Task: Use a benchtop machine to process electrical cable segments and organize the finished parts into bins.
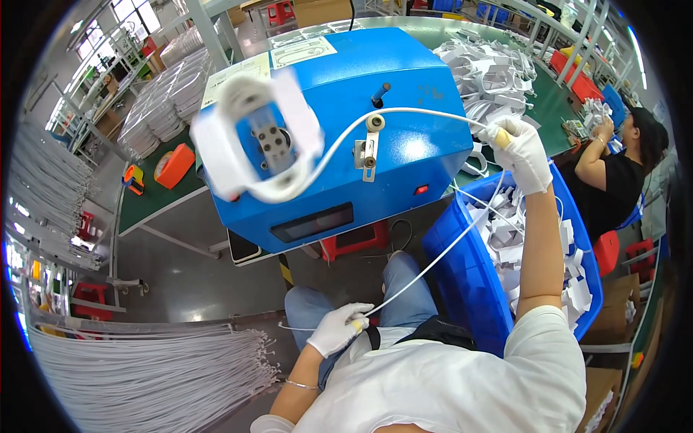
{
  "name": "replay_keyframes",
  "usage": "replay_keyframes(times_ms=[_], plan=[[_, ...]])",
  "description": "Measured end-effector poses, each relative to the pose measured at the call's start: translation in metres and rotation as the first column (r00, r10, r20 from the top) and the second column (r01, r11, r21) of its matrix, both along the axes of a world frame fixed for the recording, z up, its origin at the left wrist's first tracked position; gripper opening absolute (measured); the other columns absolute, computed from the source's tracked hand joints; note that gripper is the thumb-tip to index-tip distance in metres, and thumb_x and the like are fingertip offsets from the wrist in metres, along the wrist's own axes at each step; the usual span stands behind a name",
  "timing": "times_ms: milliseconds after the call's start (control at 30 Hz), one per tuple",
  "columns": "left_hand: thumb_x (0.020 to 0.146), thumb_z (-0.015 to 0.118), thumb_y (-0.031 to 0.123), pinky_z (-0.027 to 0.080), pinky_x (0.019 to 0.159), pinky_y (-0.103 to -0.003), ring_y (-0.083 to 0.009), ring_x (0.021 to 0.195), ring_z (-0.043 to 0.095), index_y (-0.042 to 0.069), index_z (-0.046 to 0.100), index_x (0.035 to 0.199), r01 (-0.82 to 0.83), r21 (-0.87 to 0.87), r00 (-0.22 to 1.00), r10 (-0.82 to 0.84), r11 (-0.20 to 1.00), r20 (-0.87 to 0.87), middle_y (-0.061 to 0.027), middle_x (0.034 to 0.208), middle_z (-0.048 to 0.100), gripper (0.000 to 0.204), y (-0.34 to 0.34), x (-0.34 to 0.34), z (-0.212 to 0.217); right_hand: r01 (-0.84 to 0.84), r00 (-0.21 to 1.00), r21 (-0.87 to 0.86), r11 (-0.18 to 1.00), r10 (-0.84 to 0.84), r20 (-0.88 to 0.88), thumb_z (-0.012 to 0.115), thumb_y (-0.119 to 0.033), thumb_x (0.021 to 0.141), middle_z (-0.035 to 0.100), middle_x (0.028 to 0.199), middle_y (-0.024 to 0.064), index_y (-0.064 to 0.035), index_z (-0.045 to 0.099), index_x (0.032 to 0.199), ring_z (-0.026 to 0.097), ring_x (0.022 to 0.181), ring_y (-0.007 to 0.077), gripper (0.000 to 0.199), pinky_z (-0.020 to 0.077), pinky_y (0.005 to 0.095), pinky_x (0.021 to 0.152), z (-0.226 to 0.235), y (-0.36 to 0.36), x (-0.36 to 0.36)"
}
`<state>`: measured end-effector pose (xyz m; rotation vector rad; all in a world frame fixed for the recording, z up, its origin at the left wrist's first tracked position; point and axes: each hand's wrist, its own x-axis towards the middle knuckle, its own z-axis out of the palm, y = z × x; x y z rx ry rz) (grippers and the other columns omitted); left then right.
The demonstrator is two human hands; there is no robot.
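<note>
A long white cable (427, 270) runs between my two hands, both in white gloves with yellowish fingertips. Low by my lap, my left hand (338, 329) is closed around it, and a free end sticks out to the left. Raised at the machine's right side, my right hand (521, 153) pinches the same cable. From there it passes over a guide roller (375, 124) to the winding head (273, 143) on the front of a blue machine (422, 76). A white band or coil (292, 189) around that head is blurred, apparently by motion.
A blue bin (456, 285) of white paper-banded coils stands beside my right arm. More coils (494, 72) are heaped on the green table. Bundled cables (144, 372) lie at lower left. An orange tape dispenser (174, 166) sits left of the machine. A co-worker (610, 169) sits at right.
</note>
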<state>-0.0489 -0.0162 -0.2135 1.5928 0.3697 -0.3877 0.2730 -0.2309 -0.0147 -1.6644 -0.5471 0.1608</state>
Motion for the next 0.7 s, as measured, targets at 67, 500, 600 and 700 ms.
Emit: replay_keyframes(times_ms=[67, 500, 600, 700], plan=[[0.088, 0.056, 0.01, 0.046, 0.081, -0.025, -0.0125, 0.083, 0.06, 0.004, 0.057, 0.12, -0.005, 0.01, 1.0, 0.005, 1.0, 0.0, -0.0076, 0.094, 0.066, 0.033, 0.001, 0.002, -0.002, -0.065, 0.998, 0.034, 0.997, 0.064, 0.019, 0.066, -0.017, 0.085, 0.06, 0.071, -0.0038, -0.004, 0.067, 0.083, 0.041, 0.053, -0.0003, 0.013, 0.0277, 0.0158, 0.045, 0.0, 0.003, -0.001], [0.089, 0.056, 0.009, 0.046, 0.073, -0.024, -0.0089, 0.079, 0.057, 0.006, 0.06, 0.119, 0.245, 0.176, 0.944, -0.276, 0.953, 0.179, -0.0039, 0.091, 0.064, 0.03, -0.003, 0.079, 0.07, -0.192, 0.969, 0.151, 0.97, 0.212, -0.126, 0.069, -0.021, 0.085, 0.05, 0.06, -0.0054, -0.0021, 0.063, 0.085, 0.031, 0.039, -0.0006, 0.02, 0.0198, 0.0165, 0.036, 0.006, 0.039, -0.018], [0.089, 0.057, 0.01, 0.046, 0.072, -0.024, -0.0085, 0.078, 0.056, 0.006, 0.059, 0.12, 0.246, 0.269, 0.915, -0.314, 0.931, 0.252, -0.0037, 0.09, 0.064, 0.032, -0.007, 0.095, 0.095, -0.194, 0.966, 0.18, 0.964, 0.22, -0.136, 0.066, -0.019, 0.087, 0.05, 0.059, -0.0054, -0.0023, 0.064, 0.083, 0.03, 0.038, -0.0007, 0.017, 0.0185, 0.017, 0.035, 0.01, 0.049, -0.025], [0.087, 0.058, 0.012, 0.049, 0.081, -0.03, -0.0191, 0.091, 0.063, 0.006, 0.056, 0.122, 0.22, 0.5, 0.788, -0.455, 0.838, 0.415, -0.0109, 0.1, 0.065, 0.036, 0.004, 0.104, 0.123, -0.21, 0.961, 0.173, 0.962, 0.236, -0.142, 0.066, -0.018, 0.087, 0.051, 0.061, -0.0048, -0.0024, 0.064, 0.082, 0.033, 0.04, 0.0001, 0.016, 0.0218, 0.0172, 0.037, 0.02, 0.056, -0.033]])
